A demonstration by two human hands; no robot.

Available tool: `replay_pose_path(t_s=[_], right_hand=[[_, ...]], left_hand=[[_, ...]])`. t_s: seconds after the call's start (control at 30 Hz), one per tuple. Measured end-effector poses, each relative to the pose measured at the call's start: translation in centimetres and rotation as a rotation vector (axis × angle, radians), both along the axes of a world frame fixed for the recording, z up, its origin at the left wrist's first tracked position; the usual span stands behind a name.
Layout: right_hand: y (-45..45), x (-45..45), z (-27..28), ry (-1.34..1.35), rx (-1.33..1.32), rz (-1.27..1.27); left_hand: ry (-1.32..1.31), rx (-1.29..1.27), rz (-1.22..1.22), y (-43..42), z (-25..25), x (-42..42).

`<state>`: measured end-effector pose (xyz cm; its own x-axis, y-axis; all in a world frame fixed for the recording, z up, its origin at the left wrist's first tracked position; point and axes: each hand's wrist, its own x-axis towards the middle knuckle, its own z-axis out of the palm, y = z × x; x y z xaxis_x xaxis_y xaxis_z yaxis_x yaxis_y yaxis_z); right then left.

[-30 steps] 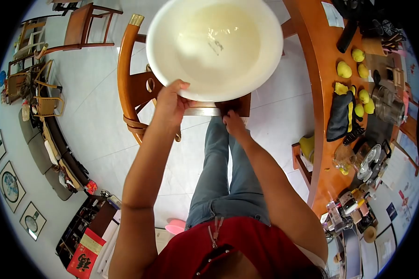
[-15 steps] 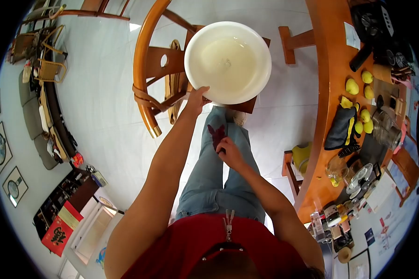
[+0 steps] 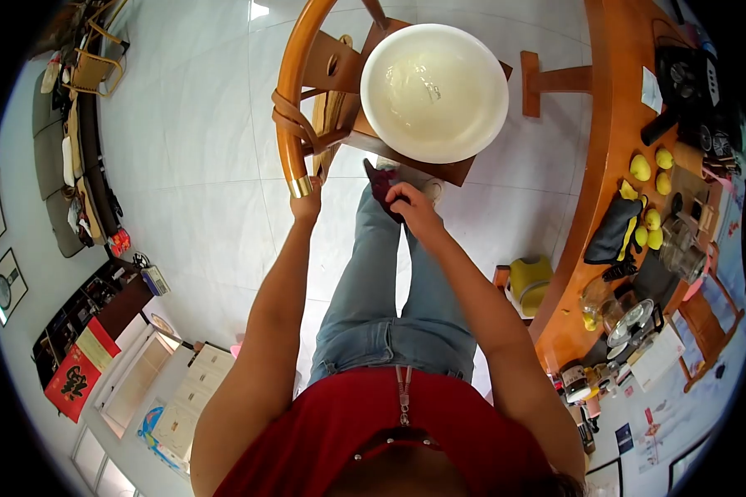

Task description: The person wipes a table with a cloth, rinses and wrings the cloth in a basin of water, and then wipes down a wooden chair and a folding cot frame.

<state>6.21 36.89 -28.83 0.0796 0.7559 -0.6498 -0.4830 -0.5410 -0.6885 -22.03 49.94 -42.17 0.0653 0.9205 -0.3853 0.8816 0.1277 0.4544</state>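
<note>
A white basin of clear water rests on the seat of a wooden chair in front of me. My left hand is closed round the brass-banded front end of the chair's curved armrest. In my right hand is a crumpled dark red cloth, pinched above my legs and a little short of the seat. The cloth is apart from the basin, and part of it is hidden under my fingers.
On my right runs a long wooden table with yellow fruit, a dark cloth bag, jars and a glass lid. A yellow-green stool or bin stands beside it. Far left is a grey sofa.
My left hand has left the basin's rim and moved to the chair's armrest. My right hand has moved forward with the cloth. The view has shifted, and the water's ripples differ.
</note>
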Motion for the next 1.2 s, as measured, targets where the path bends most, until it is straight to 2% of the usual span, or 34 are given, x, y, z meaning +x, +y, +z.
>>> replay_pose_path(t_s=[0.07, 0.1, 0.2, 0.23, 0.27, 0.33, 0.4, 0.43, 0.47, 0.53, 0.57, 0.63, 0.77, 0.8, 0.87, 0.93, 1.0, 1.1, 1.2], right_hand=[[1.3, -1.3, -1.7, 0.085, 0.004, 0.003], [2.0, -2.2, -2.6, 0.126, 0.010, -0.017], [3.7, -5.8, -5.8, 0.228, 0.058, -0.128], [4.2, -6.8, -6.3, 0.282, 0.054, -0.159], [4.7, -7.6, -6.7, 0.334, 0.052, -0.190], [5.9, -9.2, -6.6, 0.322, 0.026, -0.173], [8.0, -11.6, -7.3, 0.364, 0.102, -0.224], [8.3, -13.2, -8.7, 0.292, 0.093, -0.196], [8.7, -14.5, -9.7, 0.209, 0.086, -0.151], [10.3, -16.0, -10.4, 0.038, 0.080, -0.063], [10.7, -16.3, -10.9, -0.293, 0.151, 0.074], [11.2, -18.5, -13.5, -0.411, 0.255, 0.016], [11.3, -25.6, -25.4, -0.511, 0.390, -0.158], [12.0, -25.6, -25.6, -0.572, 0.306, -0.178], [14.2, -24.6, -22.7, -0.669, -0.159, -0.204], [15.8, -24.0, -21.3, -0.665, -0.445, -0.252], [16.4, -23.8, -19.6, -0.659, -0.498, -0.188], [13.7, -23.0, -14.5, -0.703, -0.250, 0.086], [10.0, -20.1, -8.4, -0.723, -0.021, 0.214]], left_hand=[[-0.022, -0.006, -0.335, 1.0, 0.4, 0.1], [0.049, -0.099, -0.557, 2.3, -1.4, -0.7], [0.185, -0.129, -0.597, 2.5, -2.6, -0.1], [0.187, -0.125, -0.544, 2.0, -4.9, -1.3], [0.193, -0.015, -0.546, 1.7, -7.4, -2.1], [-0.026, 0.287, -0.480, 1.0, -10.7, -3.0], [-0.184, -0.119, -0.364, 1.8, -13.3, -5.7], [-0.228, -0.304, -0.281, 2.1, -14.7, -7.2], [-0.030, -0.360, -0.379, 2.2, -9.9, -5.7], [0.076, -0.290, -0.555, 3.4, -9.2, -7.0], [0.127, -0.247, -0.640, 3.9, -8.9, -7.7], [0.245, -0.262, -0.745, 5.3, -5.0, -6.2], [0.343, -0.351, -0.820, 6.0, -2.0, -5.8], [0.343, -0.388, -0.800, 5.6, -1.2, -5.7], [0.246, -0.354, -0.816, 4.1, -3.1, -7.6], [0.192, -0.229, -0.957, 2.7, -3.2, -8.1], [0.221, -0.186, -1.059, 1.7, -4.2, -9.0], [0.153, -0.361, -0.870, 1.6, -0.9, -8.2], [0.021, -0.284, -0.841, 1.9, 2.7, -7.8]])
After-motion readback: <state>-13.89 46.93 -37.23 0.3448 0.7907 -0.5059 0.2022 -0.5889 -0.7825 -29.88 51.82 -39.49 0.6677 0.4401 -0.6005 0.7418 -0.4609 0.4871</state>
